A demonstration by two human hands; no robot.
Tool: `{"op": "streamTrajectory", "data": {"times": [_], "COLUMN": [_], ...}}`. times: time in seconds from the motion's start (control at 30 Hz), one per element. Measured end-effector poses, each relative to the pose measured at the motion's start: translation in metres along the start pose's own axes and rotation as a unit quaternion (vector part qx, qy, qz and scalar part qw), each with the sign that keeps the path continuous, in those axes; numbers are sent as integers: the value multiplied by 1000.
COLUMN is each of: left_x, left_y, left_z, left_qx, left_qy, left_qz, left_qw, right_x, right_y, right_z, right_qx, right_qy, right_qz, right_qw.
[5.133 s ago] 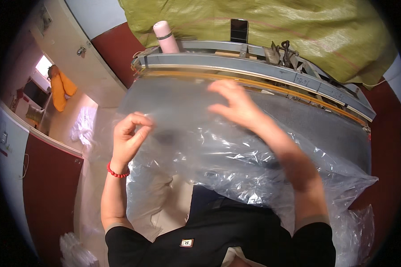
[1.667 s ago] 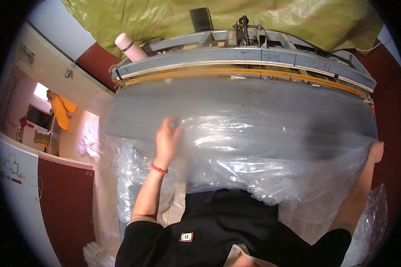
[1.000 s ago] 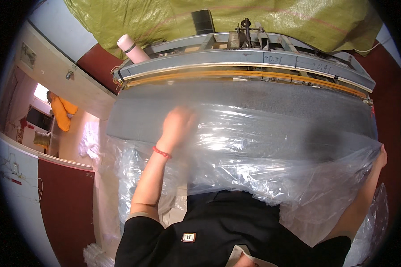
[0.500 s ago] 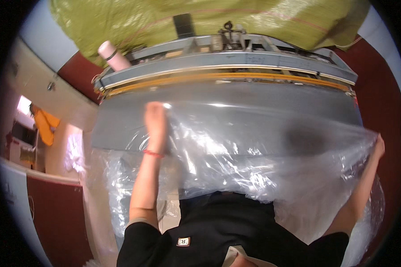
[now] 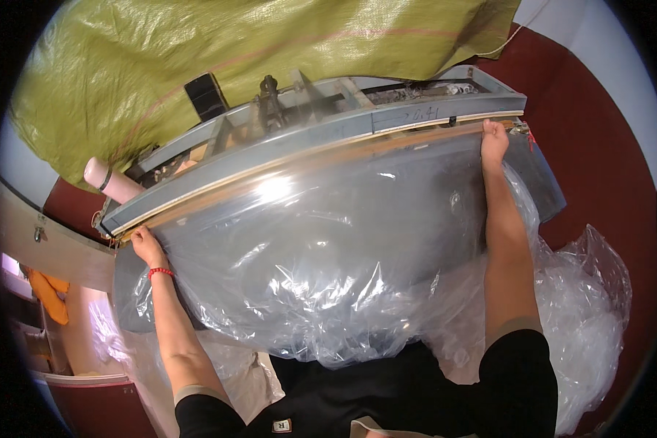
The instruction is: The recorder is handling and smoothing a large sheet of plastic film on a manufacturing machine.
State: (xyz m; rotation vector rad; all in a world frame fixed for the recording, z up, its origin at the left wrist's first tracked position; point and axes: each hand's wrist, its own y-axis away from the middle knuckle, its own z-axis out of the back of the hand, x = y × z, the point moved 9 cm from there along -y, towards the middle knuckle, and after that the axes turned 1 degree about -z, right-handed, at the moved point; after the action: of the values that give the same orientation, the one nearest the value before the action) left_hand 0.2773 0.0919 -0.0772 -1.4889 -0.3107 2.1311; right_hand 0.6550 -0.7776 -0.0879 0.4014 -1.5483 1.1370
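A wide sheet of clear plastic film (image 5: 306, 241) is drawn taut over a grey work surface, its far edge along the long bar of a grey metal-framed machine (image 5: 321, 142). My left hand (image 5: 148, 248), with a red bracelet at the wrist, pinches the film at the bar's left end. Near the bar's right end, my right hand (image 5: 495, 143) closes on the film's other corner. Between my hands the far edge runs beside an orange-brown strip (image 5: 387, 144). Loose folds of film hang toward my body.
A pink cylindrical bottle (image 5: 113, 181) leans at the machine's left end. Behind the frame lie a dark flat rectangular object (image 5: 206, 97) and a yellow-green woven sheet (image 5: 263, 44). Bunched clear film (image 5: 580, 314) spreads at the right. A cabinet door (image 5: 47, 226) stands at the left.
Both hands have moved the film forward to the bar. My left hand went left, and my right hand went up and inward. The view has turned, so the machine now appears tilted.
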Motion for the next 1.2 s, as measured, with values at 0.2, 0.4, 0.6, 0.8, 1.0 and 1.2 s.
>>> {"op": "streamTrajectory", "data": {"times": [0.2,0.4,0.6,0.8,1.0,1.2], "left_x": [3,1,7,-23,-121,-230], "left_y": [-5,0,5,22,103,192], "left_z": [0,12,1,33,27,8], "left_qx": [-32,-117,46,298,355,457], "left_qy": [87,122,265,3,120,267], "left_qz": [-31,41,159,124,54,67], "left_qw": [995,985,950,947,926,846], "right_x": [25,3,17,73,95,179], "right_y": [10,-1,9,20,13,30], "right_z": [9,14,22,13,163,193], "right_qx": [-70,-74,-100,140,-98,-213], "right_qy": [115,-39,-41,121,223,326], "right_qz": [-3,-62,-54,52,32,289], "right_qw": [991,995,993,981,969,875]}}
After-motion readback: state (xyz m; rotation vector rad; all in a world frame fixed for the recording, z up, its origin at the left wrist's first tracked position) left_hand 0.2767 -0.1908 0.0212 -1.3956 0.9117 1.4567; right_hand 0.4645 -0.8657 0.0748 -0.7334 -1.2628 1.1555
